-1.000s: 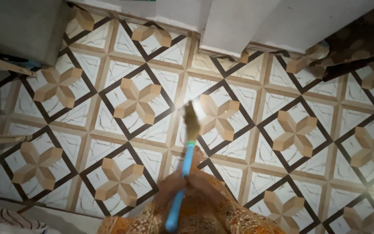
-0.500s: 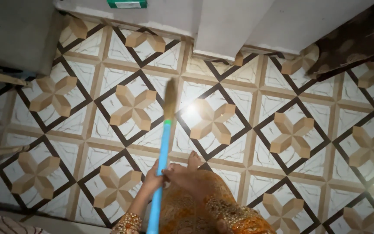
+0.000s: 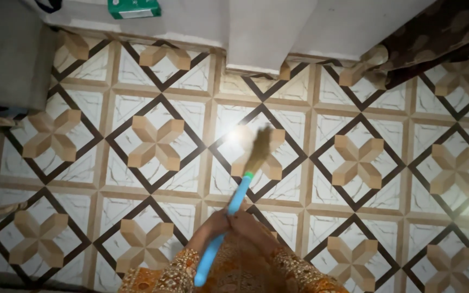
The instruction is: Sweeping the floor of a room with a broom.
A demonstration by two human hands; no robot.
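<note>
I hold a broom with a blue handle (image 3: 228,220) and a blurred straw-coloured brush end (image 3: 258,150) over a patterned tile floor (image 3: 153,144). My left hand (image 3: 214,224) and my right hand (image 3: 248,223) are both closed around the middle of the handle, close together. The brush points up and to the right, toward a bright glare spot on the tiles. My orange embroidered sleeves (image 3: 278,268) fill the bottom centre of the view.
A white wall base and a jutting white column (image 3: 267,32) run along the top. A green box (image 3: 134,8) lies at the top left, a dark patterned cloth (image 3: 435,32) at the top right. Grey furniture (image 3: 6,54) stands at the left edge.
The brush end has swung from the left of the glare spot to the right, and the handle now tilts rightward. The view has shifted slightly up the floor.
</note>
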